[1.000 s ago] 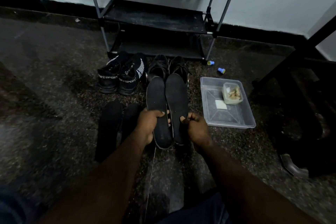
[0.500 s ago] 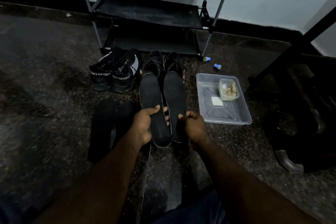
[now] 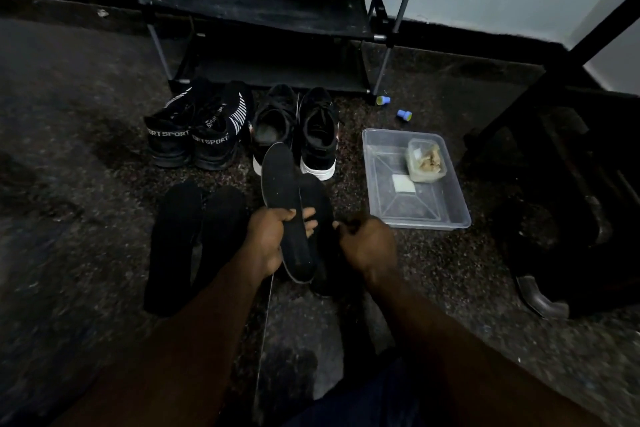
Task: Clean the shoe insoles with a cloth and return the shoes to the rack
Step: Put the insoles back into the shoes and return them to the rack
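Now, with my left hand point(image 3: 266, 239) clasping one insole point(image 3: 280, 191) over the second insole point(image 3: 317, 201) in front of the rack point(image 3: 259, 10), and my right hand point(image 3: 369, 246) curled beside them, its grasp unclear, I fear a loose hold could drop either onto the gritty floor point(image 3: 86, 114).

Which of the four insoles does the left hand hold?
The pale-rimmed insole second from right, gripped by the left hand; it overlaps the rightmost insole, while the two left insoles lie untouched on the floor.
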A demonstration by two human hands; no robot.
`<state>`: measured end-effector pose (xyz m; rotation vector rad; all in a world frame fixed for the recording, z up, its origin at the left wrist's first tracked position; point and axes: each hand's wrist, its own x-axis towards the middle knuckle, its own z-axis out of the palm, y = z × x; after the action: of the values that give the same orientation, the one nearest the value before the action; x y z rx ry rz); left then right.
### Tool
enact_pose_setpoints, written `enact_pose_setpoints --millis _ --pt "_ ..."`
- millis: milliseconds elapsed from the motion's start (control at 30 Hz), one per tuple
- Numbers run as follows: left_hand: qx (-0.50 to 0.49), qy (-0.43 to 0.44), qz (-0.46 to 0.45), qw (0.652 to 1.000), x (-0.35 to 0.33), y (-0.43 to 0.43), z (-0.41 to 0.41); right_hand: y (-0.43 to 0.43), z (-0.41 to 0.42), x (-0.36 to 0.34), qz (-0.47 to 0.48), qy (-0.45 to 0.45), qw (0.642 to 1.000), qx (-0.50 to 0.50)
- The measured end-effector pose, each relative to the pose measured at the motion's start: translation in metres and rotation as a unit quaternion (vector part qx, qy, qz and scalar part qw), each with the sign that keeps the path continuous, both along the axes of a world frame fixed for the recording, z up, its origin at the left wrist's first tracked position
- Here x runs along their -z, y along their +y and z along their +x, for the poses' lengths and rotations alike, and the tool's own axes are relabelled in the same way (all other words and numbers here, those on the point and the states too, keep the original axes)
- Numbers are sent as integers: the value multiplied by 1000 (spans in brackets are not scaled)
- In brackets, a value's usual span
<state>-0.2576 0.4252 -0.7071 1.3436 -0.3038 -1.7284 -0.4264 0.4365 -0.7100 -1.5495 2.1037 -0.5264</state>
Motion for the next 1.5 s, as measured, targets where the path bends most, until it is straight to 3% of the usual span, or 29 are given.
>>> enact_pose_setpoints --millis 200,333,433,567,667,733,900,1100,1200,1300,1433,1500 --pt "12 48 -12 999 -14 -15 -12 -45 -34 -23 -97 20 995 24" --pt "60 93 -20 994 -26 -21 -22 -88 -76 -27 -139 99 983 62" --pt "82 126 -41 988 -28 -31 -31 -121 -106 -29 -96 166 981 31" --pt "94 160 -52 981 -22 -50 -42 -155 -126 -32 -56 154 986 -18" --pt "112 165 -53 979 -14 -60 -48 -172 -131 -34 -103 132 984 54" --pt "121 167 -55 977 -9 -64 -49 -179 -142 -32 -90 164 978 92" --pt "117 176 -66 975 0 -70 -49 -185 -171 -22 45 295 954 -36" --pt "110 200 -54 972 5 -67 -50 -190 -161 -22 38 352 935 -32" --pt "109 210 -55 970 3 -67 -46 -181 -149 -34 -74 329 941 14" --pt "118 196 -69 971 -2 -64 -38 -168 -124 -55 -230 207 951 22" --pt "131 181 -77 972 -11 -57 -32 -137 -61 -79 -264 -64 957 -98" --pt "140 165 -76 973 -14 -54 -31 -125 -33 -82 -271 -97 943 -169"
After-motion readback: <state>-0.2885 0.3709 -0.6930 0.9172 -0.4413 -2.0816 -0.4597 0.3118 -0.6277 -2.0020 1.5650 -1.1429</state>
